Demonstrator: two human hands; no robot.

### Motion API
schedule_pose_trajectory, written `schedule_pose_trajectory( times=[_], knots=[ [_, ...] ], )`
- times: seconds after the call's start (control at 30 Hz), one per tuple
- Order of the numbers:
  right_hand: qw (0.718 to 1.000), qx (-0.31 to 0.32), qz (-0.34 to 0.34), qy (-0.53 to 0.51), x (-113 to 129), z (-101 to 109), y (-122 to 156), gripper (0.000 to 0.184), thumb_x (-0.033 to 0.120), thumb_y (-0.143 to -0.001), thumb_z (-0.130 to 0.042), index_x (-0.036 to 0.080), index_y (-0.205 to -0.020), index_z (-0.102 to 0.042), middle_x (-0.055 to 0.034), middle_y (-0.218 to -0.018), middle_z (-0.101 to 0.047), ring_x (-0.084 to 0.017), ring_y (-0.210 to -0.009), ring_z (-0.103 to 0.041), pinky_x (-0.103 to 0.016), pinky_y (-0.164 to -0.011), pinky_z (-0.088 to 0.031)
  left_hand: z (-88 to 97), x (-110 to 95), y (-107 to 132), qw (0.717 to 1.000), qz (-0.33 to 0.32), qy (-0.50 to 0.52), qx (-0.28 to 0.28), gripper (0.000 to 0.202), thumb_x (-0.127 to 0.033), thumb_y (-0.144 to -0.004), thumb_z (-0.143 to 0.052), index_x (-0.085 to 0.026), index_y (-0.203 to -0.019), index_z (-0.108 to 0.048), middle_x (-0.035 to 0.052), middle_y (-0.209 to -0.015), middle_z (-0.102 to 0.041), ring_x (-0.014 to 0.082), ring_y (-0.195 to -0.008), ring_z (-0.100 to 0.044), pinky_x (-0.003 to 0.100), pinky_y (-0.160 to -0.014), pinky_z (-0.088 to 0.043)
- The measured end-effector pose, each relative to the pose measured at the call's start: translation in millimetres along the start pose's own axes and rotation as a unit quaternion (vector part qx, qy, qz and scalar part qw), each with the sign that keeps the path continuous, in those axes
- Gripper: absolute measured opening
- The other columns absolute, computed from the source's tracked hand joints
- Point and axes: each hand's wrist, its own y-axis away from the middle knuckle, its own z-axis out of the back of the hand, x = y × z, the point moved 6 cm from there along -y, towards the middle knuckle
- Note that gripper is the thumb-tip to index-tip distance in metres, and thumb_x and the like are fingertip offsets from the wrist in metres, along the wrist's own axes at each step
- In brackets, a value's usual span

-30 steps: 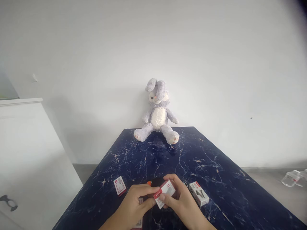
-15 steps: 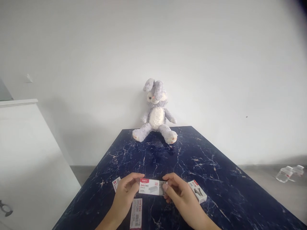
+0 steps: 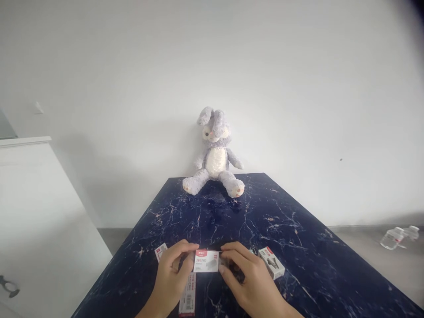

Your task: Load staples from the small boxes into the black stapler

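- Your left hand [image 3: 172, 276] and right hand [image 3: 250, 282] each pinch one end of the staple box [image 3: 206, 261], low at the frame's centre over the dark marbled surface [image 3: 298, 265].
- Grip with fingertips only and hold the box level, label facing you.
- The box is white with a red band and a grey picture.

Red-and-white box [image 3: 206, 261]; navy white-veined table [image 3: 265, 212]; lilac plush rabbit [image 3: 215, 154]
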Motion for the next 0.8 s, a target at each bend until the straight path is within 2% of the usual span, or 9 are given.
schedule_pose_trajectory(
  times=[0.17, 0.33, 0.43, 0.53, 0.67, 0.8],
  knots=[
    [0.998, 0.029, -0.045, -0.034, -5, -5, 0, 0.012, 0.030, -0.093, -0.057, 0.025, -0.087, -0.065, -0.0020, -0.125, -0.058, -0.014, -0.082, -0.063, -0.027, -0.073, -0.052, -0.5, -4, 2, 1.000, -0.017, -0.006, -0.001, 0.022, -0.027, -0.091, -0.058, -0.024, -0.103, -0.076, 0.0044, -0.090, -0.069, 0.0169, -0.076, -0.065, 0.023, -0.065, -0.052],
    [0.995, 0.018, -0.063, -0.069, -7, -5, -4, 0.011, 0.026, -0.093, -0.057, 0.027, -0.099, -0.066, -0.0010, -0.124, -0.059, -0.013, -0.086, -0.063, -0.026, -0.077, -0.053, -1.4, -5, 0, 1.000, -0.004, -0.005, 0.002, 0.021, -0.029, -0.091, -0.057, -0.023, -0.100, -0.075, 0.0051, -0.092, -0.069, 0.0181, -0.080, -0.066, 0.024, -0.068, -0.053],
    [0.995, 0.018, -0.063, -0.070, -8, -4, -5, 0.011, 0.024, -0.094, -0.057, 0.027, -0.097, -0.067, -0.0003, -0.122, -0.060, -0.015, -0.090, -0.063, -0.026, -0.079, -0.052, -2.0, -5, -1, 1.000, 0.005, -0.002, 0.012, 0.020, -0.029, -0.090, -0.058, -0.023, -0.097, -0.075, 0.0054, -0.093, -0.069, 0.0186, -0.080, -0.067, 0.024, -0.068, -0.054],
    [0.998, 0.026, -0.035, -0.046, -6, -4, -4, 0.014, 0.025, -0.096, -0.054, 0.027, -0.099, -0.067, -0.0012, -0.124, -0.060, -0.016, -0.099, -0.063, -0.027, -0.087, -0.052, -1.2, -4, -2, 1.000, 0.013, 0.006, 0.014, 0.020, -0.029, -0.090, -0.058, -0.023, -0.096, -0.075, 0.0051, -0.093, -0.070, 0.0181, -0.080, -0.067, 0.023, -0.067, -0.054],
    [0.998, 0.045, 0.024, 0.026, 0, -3, -3, 0.023, 0.025, -0.097, -0.054, 0.031, -0.116, -0.064, -0.0016, -0.132, -0.056, -0.019, -0.116, -0.056, -0.032, -0.103, -0.045, -0.3, 1, -5, 0.999, 0.023, 0.040, 0.013, 0.019, -0.030, -0.090, -0.057, -0.022, -0.090, -0.074, 0.0043, -0.089, -0.069, 0.0174, -0.077, -0.066, 0.022, -0.064, -0.053],
    [0.993, 0.077, 0.068, 0.054, 5, -6, -3, 0.015, 0.025, -0.096, -0.057, 0.030, -0.104, -0.068, 0.0000, -0.126, -0.060, -0.018, -0.111, -0.057, -0.030, -0.098, -0.046, -5.0, 3, -7, 0.997, 0.034, 0.058, 0.030, 0.019, -0.030, -0.089, -0.058, -0.021, -0.088, -0.074, 0.0030, -0.085, -0.067, 0.0159, -0.072, -0.065, 0.021, -0.062, -0.050]
  ],
)
